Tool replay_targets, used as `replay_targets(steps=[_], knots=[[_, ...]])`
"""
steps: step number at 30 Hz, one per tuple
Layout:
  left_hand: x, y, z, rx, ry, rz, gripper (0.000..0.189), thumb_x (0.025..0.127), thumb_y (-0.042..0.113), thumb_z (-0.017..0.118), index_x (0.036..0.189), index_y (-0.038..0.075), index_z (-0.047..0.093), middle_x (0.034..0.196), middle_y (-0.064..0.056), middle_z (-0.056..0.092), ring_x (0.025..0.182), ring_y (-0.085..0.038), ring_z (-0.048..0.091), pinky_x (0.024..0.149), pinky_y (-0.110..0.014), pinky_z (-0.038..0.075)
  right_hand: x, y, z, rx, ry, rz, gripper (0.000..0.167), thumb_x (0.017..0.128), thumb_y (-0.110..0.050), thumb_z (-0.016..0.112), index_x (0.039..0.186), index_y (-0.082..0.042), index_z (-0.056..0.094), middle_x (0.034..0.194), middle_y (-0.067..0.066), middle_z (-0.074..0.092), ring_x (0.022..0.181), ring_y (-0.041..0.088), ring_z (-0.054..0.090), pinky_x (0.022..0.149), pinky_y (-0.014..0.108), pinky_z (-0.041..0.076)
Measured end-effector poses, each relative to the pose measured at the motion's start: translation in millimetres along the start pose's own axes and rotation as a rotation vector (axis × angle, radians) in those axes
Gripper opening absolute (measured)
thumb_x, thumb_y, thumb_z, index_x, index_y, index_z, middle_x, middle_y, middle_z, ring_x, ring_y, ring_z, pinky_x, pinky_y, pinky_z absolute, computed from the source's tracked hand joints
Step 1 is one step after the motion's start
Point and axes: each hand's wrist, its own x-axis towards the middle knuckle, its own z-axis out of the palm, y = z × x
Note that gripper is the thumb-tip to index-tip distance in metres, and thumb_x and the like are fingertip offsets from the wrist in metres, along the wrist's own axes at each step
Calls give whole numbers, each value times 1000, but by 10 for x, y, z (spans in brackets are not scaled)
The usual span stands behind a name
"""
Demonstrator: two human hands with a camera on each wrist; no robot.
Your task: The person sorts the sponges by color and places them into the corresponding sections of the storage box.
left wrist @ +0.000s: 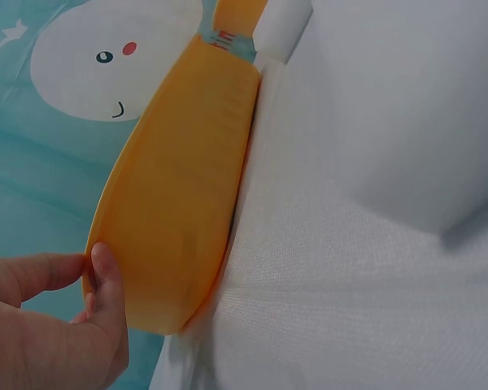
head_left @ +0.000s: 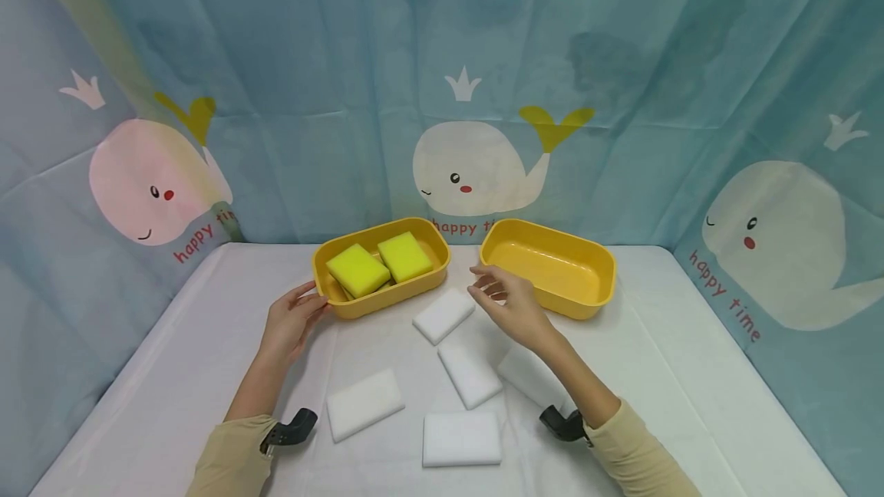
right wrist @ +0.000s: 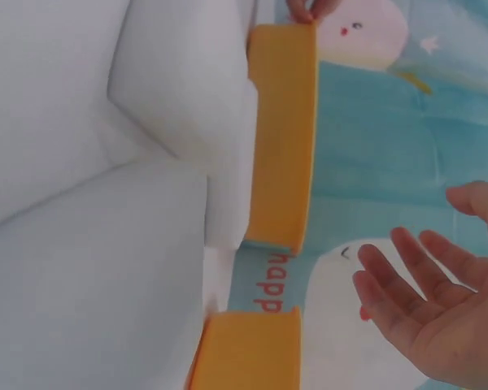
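My left hand point(head_left: 293, 320) pinches the near left rim of the left yellow bin point(head_left: 387, 298). In the left wrist view, thumb and finger meet at that bin's point(left wrist: 171, 187) edge. Two bright yellow sponges point(head_left: 358, 270) lie side by side on top inside it; what is under them is mostly hidden. My right hand point(head_left: 514, 309) hovers over the table beside the right yellow bin point(head_left: 545, 263), which shows a bare floor. Its fingers are loosely bent and apart with nothing between them, as the right wrist view also shows of this hand point(right wrist: 439, 309).
Several white sponge blocks lie spread on the white table, among them one block point(head_left: 443, 315) near the left bin and another point(head_left: 461, 439) at the front. My right forearm passes over one white block point(head_left: 532, 376). A blue whale-print curtain point(head_left: 359, 98) stands behind the bins.
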Motion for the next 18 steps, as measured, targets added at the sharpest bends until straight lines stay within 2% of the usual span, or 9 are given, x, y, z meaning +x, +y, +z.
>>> replay_targets(steps=[10,18], knots=[[-2,3,21,-2,18,-12,66,107,3,58,166,3,28,114,-4,62,85,0,69,97,-20,58,-17,134,-111,-27,80,26,32,99,-9,73,129,2,69,107,17,75,97,33,75,88,48,64],[-11,10,32,-2,28,-14,66,107,3,58,166,4,28,110,-2,63,84,0,69,97,-20,58,-29,187,-224,-38,116,25,35,99,-10,74,130,4,68,108,19,75,98,35,75,87,48,65]])
